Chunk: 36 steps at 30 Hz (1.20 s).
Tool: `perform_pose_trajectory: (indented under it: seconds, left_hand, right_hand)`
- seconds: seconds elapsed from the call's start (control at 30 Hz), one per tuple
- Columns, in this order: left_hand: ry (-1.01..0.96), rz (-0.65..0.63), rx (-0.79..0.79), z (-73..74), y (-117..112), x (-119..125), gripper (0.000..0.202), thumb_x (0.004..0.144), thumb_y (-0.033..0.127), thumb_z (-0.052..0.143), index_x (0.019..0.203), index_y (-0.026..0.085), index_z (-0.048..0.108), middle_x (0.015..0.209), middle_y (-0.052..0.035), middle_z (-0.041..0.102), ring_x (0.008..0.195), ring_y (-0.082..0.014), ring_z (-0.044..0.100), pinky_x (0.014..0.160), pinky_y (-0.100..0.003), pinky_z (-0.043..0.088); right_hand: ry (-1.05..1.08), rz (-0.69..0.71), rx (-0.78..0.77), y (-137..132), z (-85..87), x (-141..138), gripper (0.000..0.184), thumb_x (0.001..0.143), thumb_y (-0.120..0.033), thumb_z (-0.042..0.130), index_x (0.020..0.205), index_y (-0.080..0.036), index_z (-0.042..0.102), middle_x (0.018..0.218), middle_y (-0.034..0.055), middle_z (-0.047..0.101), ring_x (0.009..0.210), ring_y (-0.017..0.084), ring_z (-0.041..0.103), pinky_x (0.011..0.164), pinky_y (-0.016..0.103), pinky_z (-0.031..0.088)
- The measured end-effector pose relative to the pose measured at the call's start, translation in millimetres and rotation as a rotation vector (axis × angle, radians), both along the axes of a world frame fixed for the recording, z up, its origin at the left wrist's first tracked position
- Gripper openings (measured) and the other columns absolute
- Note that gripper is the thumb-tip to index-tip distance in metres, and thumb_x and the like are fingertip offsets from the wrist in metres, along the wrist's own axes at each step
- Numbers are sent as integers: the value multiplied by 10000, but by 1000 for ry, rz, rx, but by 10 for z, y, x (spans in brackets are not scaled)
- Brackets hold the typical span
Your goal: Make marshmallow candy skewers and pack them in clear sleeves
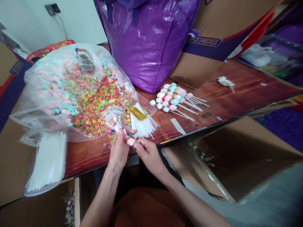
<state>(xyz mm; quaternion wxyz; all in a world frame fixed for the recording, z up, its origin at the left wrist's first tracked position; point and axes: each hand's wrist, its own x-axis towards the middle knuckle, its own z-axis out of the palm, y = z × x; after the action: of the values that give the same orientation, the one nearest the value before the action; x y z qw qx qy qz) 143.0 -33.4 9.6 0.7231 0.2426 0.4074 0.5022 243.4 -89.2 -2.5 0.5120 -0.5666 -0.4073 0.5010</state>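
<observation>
My left hand (pixel 119 148) is closed around a candy skewer (pixel 129 141) with pink and white pieces, partly inside a printed clear wrapper. At its lower end, the fingers of my right hand (pixel 149 154) pinch together; the exact part between them is too small to make out. Just beyond my hands, white sticks (pixel 143 126) lie fanned out with gold twist ties (pixel 137 110) in a clear tray above them. Ring-shaped gummy candies (pixel 94 110) spread beside my left hand. Several finished-looking candy skewers (pixel 171 97) lie in a pile to the right.
A large clear plastic bag (pixel 30 91) holds pastel candies. A pack of white sticks (pixel 48 160) overhangs the table's left front edge. The purple bag (pixel 151 41) stands behind. An open cardboard box (pixel 251 151) is below right. Crumpled tissue (pixel 226 82) lies on the table.
</observation>
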Motion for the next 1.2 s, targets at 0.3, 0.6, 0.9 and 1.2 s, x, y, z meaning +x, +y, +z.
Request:
perform_pose_trajectory:
  seconds: [0.3, 0.6, 0.9, 1.2]
  left_hand:
    - [28, -60, -39, -26, -149, 3, 362, 800, 496, 740, 934, 161, 712, 913, -69, 741, 891, -194, 701, 911, -344, 524]
    - [43, 1, 57, 38, 99, -148, 286, 792, 414, 769, 930, 172, 705, 923, -68, 753, 922, -215, 723, 917, -360, 535]
    - [-3, 23, 47, 43, 73, -155, 270, 823, 419, 741, 891, 160, 705, 855, -50, 727, 788, -165, 703, 829, -306, 559]
    - [-11, 17, 41, 14, -12, -134, 262, 818, 364, 755, 967, 156, 697, 907, -70, 743, 831, -193, 728, 881, -364, 549]
  right_hand:
    - [-94, -100, 94, 76, -57, -63, 233, 932, -353, 508, 760, -209, 568, 611, -27, 536, 543, 123, 492, 552, 239, 422]
    - [-94, -37, 9, 121, -51, -58, 201, 879, -370, 564, 754, -215, 537, 590, -33, 566, 526, 122, 521, 507, 227, 395]
    - [-335, -46, 23, 174, 26, -49, 200, 844, -377, 606, 895, -225, 486, 691, -25, 606, 578, 149, 556, 553, 245, 398]
    - [-254, 66, 60, 26, 49, -55, 329, 912, -325, 514, 607, -207, 483, 523, -52, 458, 514, 105, 414, 530, 235, 321]
